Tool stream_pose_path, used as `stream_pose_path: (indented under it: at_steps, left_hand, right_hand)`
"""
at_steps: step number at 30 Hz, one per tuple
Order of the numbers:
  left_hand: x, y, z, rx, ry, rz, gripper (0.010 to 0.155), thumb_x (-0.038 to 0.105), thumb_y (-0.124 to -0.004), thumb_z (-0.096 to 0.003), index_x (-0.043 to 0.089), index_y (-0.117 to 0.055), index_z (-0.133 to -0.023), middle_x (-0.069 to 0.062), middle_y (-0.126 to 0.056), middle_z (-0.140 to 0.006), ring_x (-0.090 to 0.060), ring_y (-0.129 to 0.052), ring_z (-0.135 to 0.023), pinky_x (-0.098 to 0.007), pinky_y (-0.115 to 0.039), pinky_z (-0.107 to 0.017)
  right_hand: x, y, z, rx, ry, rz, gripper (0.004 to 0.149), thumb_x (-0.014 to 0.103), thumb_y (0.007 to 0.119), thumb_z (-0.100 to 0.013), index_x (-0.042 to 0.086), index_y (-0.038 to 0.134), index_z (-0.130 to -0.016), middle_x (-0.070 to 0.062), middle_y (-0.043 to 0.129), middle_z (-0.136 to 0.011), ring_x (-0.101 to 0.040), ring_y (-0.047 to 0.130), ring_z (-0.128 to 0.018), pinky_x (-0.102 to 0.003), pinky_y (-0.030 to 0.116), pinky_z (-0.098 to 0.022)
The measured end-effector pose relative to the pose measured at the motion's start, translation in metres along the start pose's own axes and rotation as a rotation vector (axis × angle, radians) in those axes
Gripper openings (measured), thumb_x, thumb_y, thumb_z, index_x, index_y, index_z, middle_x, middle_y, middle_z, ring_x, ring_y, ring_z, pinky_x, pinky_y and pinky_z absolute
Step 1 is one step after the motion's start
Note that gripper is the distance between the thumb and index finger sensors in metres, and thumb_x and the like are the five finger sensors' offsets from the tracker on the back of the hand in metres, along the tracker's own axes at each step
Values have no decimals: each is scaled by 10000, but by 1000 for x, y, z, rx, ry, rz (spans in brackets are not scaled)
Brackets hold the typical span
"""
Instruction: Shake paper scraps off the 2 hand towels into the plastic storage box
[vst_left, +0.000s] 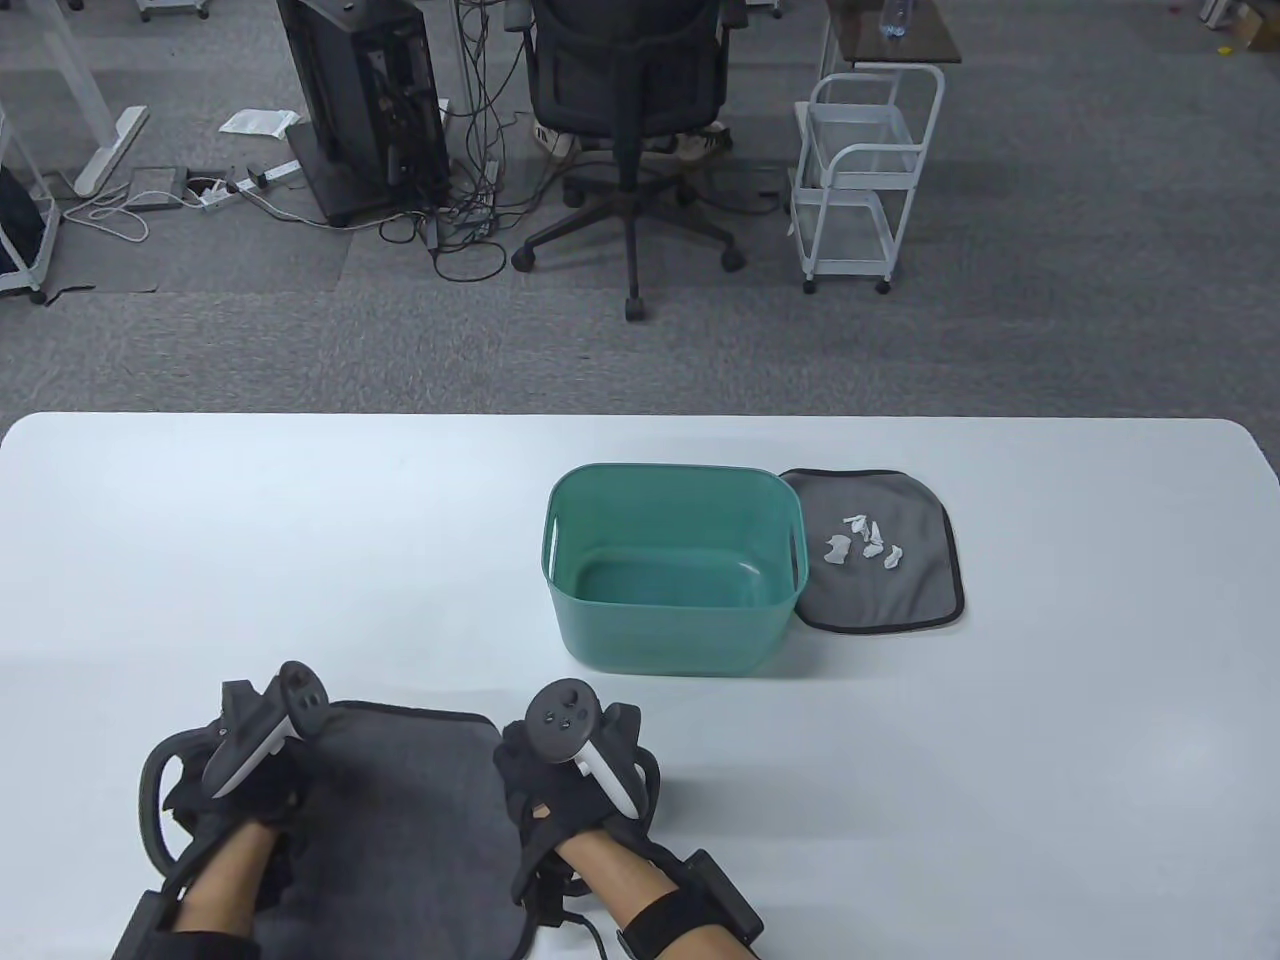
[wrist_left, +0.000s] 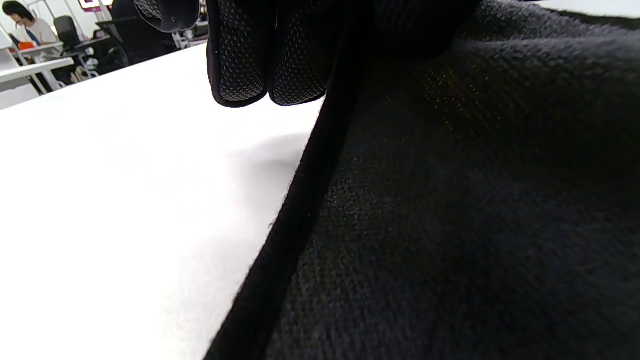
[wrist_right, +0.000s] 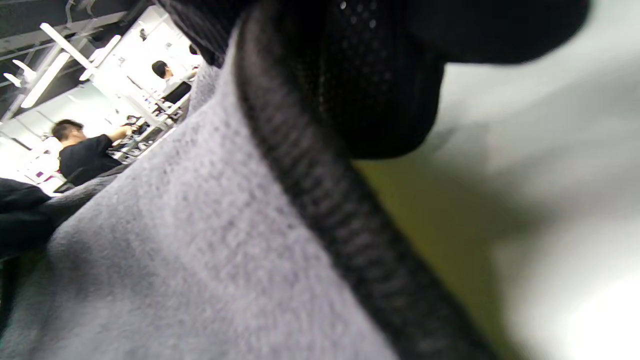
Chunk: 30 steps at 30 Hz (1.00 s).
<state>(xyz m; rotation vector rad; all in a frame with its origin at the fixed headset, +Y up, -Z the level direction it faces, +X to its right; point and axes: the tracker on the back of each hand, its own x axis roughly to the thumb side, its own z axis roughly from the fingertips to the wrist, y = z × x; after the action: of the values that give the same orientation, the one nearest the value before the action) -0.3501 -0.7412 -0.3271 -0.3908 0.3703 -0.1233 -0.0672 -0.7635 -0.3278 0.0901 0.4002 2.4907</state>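
A dark grey hand towel (vst_left: 400, 830) lies at the table's near edge between my two hands. My left hand (vst_left: 255, 775) holds its left edge; in the left wrist view the gloved fingers (wrist_left: 270, 75) close on the towel's black hem (wrist_left: 310, 190). My right hand (vst_left: 560, 790) pinches the right edge, where the hem (wrist_right: 320, 200) runs up into the fingers (wrist_right: 380, 100). No scraps show on this towel. A teal plastic box (vst_left: 670, 630) stands mid-table with a bare bottom. To its right lies a second grey towel (vst_left: 900, 590) carrying several white paper scraps (vst_left: 865, 540).
The white table (vst_left: 250, 540) stretches wide to the left and right of the box. Beyond its far edge are an office chair (vst_left: 630, 90), a white cart (vst_left: 865, 180) and a computer tower (vst_left: 360, 100) on grey carpet.
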Motion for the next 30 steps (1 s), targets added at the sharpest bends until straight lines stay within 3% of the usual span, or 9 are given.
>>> stream_pose_path:
  at_steps: [4, 9, 14, 19, 23, 27, 30]
  left_hand:
    - [-5, -2, -1, -15, 13, 29, 494, 448, -596, -586, 264, -538, -1041, -61, -705, -1028, -407, -789, -971, -582, -548, -795]
    - [-11, 1, 1, -10, 9, 88, 739, 610, -617, -539, 222, -324, -1096, -100, -580, -1087, -445, -707, -1010, -591, -548, -786]
    - [-12, 25, 21, 119, -58, 179, 758, 616, -637, -527, 210, -335, -1092, -121, -558, -1091, -469, -686, -1009, -599, -557, -771]
    - [5, 56, 65, 325, -193, 196, 769, 616, -674, -503, 167, -423, -1075, -145, -631, -1048, -491, -759, -940, -597, -618, -720]
    - [32, 73, 103, 412, -330, 188, 790, 624, -689, -493, 149, -444, -1075, -170, -645, -1040, -499, -776, -928, -605, -628, -712]
    - [64, 85, 135, 438, -476, 219, 787, 641, -679, -492, 149, -478, -1073, -166, -682, -1026, -494, -815, -905, -603, -654, -700]
    - [91, 91, 151, 374, -607, 310, 829, 677, -681, -480, 144, -473, -1078, -172, -670, -1034, -503, -805, -912, -606, -665, -692]
  right_hand:
    - [-3, 1, -3, -10, 4, -77, 428, 344, 757, -599, 118, 708, -959, -154, 954, -814, -299, 1011, -489, -390, 854, -300]
    - [-3, 0, -3, 7, -3, -101, 546, 365, 748, -594, 158, 539, -1054, -191, 777, -1012, -362, 908, -669, -450, 801, -418]
    - [-7, -19, 5, -41, -71, -163, 572, 359, 748, -579, 166, 514, -1064, -214, 682, -1069, -443, 781, -826, -546, 719, -521]
    - [-24, -70, 29, -136, -170, -275, 582, 381, 735, -578, 155, 511, -1065, -220, 651, -1082, -469, 737, -861, -589, 671, -569]
    - [-45, -113, 61, -169, -243, -360, 595, 409, 724, -579, 138, 515, -1065, -225, 651, -1081, -478, 730, -869, -641, 620, -605]
    - [-73, -156, 91, -245, -308, -499, 602, 430, 715, -578, 123, 526, -1060, -212, 645, -1092, -476, 713, -897, -704, 529, -640]
    - [-101, -186, 108, -287, -312, -655, 588, 427, 716, -579, 109, 557, -1048, -213, 629, -1105, -486, 683, -922, -734, 460, -658]
